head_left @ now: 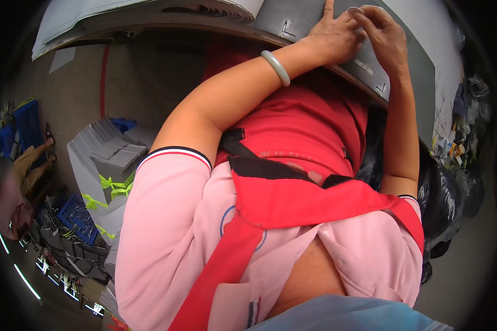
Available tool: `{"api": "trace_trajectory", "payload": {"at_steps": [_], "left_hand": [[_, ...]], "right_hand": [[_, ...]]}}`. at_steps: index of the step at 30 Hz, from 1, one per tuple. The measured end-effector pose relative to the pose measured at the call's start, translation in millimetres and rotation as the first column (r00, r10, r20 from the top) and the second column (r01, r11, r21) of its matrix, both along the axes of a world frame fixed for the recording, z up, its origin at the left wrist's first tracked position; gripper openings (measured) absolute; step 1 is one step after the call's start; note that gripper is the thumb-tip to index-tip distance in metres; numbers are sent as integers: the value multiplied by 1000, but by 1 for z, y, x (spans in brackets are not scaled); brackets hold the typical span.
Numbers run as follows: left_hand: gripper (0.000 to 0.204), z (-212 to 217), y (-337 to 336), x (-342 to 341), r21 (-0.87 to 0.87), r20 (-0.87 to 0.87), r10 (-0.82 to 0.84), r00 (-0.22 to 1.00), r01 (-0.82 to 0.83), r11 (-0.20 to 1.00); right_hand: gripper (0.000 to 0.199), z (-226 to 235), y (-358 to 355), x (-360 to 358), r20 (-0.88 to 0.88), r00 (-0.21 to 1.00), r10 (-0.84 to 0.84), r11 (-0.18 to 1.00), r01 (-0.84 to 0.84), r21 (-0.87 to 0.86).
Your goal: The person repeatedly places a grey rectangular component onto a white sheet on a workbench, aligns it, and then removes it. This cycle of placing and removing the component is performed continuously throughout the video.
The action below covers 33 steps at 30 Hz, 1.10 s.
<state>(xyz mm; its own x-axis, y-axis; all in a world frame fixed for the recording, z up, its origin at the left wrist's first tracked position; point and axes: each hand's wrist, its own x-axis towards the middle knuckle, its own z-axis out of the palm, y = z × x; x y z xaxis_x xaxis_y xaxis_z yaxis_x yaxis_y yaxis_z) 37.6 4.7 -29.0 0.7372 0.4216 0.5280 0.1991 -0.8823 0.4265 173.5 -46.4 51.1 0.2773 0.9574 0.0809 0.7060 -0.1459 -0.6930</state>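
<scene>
Grey board (372,57) below left hand (337,37) and right hand (385,37), grips unclear, blue crate (78,218) leftward, contents indistinct

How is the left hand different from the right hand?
The left hand has a pale bangle farther up its arm; the right hand has none in view on its arm. The left hand has one finger stretched out, while the right hand's fingers look bent. Both hands are bare and close together over a dark grey board.
</scene>
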Motion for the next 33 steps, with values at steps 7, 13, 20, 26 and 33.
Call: {"api": "trace_trajectory", "payload": {"at_steps": [7,13,20,26,33], "left_hand": [[29,-8,7,-11,46,-78,49,996,-45,998],[29,-27,1,7,16,-121,25,992,-23,1000],[18,23,-53,-28,4,176,-363,915,368,930],[21,34,-75,-50,-387,-308,-431,848,302,871],[25,20,-24,-50,-336,-378,-295,877,167,927]], "right_hand": [[33,-67,-67,162,73,877,-476,869,481,-113],[35,-71,-85,205,-544,679,-493,870,386,-307],[20,-37,-114,173,-484,861,-155,980,197,38],[26,49,-139,182,-393,907,-151,917,277,288],[37,32,-135,176,-419,882,-217,882,361,304]]}}
